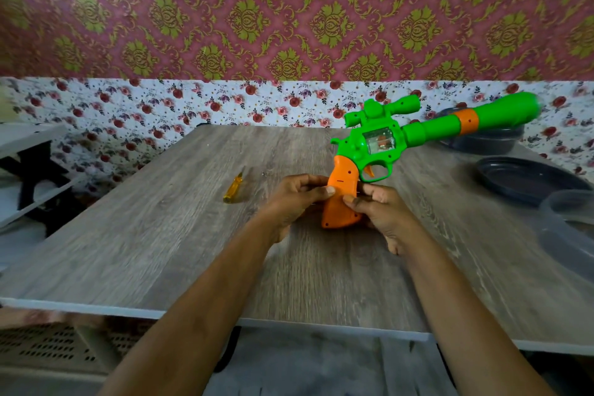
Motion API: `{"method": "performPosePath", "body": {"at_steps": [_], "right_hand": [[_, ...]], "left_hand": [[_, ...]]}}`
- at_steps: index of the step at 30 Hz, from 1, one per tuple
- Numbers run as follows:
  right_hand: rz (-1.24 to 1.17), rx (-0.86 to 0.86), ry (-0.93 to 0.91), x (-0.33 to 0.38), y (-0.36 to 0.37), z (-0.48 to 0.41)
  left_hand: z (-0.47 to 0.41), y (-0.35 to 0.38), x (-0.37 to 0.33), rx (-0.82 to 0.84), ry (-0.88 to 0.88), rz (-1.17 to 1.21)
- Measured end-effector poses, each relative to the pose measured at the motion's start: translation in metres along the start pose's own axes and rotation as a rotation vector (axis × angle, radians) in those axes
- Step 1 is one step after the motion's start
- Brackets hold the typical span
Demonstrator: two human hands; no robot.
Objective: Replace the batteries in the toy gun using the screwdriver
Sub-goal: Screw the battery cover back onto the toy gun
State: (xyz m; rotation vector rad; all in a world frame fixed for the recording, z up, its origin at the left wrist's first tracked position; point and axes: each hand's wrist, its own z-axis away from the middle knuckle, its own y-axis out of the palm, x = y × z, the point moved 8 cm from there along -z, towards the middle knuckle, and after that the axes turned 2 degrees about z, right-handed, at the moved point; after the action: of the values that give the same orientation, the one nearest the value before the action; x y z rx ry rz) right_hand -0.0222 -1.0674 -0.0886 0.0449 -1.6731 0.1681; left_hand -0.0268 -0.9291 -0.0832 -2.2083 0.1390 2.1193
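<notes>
Gripping toy gun (390,151) handle in left hand (295,199) and right hand (382,212), fingers curled round it, with screwdriver (233,191) on table (160,251) left of left hand, tip pointing away.

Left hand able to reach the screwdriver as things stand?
Likely yes, once it lets go: the left hand grips the toy gun by its handle, and the screwdriver lies on the table just to its left, nothing between.

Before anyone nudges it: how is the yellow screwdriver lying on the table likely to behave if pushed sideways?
The screwdriver would probably roll, since its handle looks rounded and it lies free on the flat table. It looks slim and plastic-handled, so likely light and stiff.
</notes>
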Motion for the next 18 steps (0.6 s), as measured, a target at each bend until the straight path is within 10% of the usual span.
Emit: {"method": "performPosePath", "body": {"at_steps": [8, 18], "right_hand": [[-0.011, -0.103, -0.041, 0.005, -0.001, -0.002], [0.082, -0.156, -0.063, 0.004, -0.007, -0.006]], "left_hand": [[0.004, -0.094, -0.037, -0.628, 0.233, -0.547], [-0.072, -0.111, -0.03, -0.411, 0.046, -1.259]]}}
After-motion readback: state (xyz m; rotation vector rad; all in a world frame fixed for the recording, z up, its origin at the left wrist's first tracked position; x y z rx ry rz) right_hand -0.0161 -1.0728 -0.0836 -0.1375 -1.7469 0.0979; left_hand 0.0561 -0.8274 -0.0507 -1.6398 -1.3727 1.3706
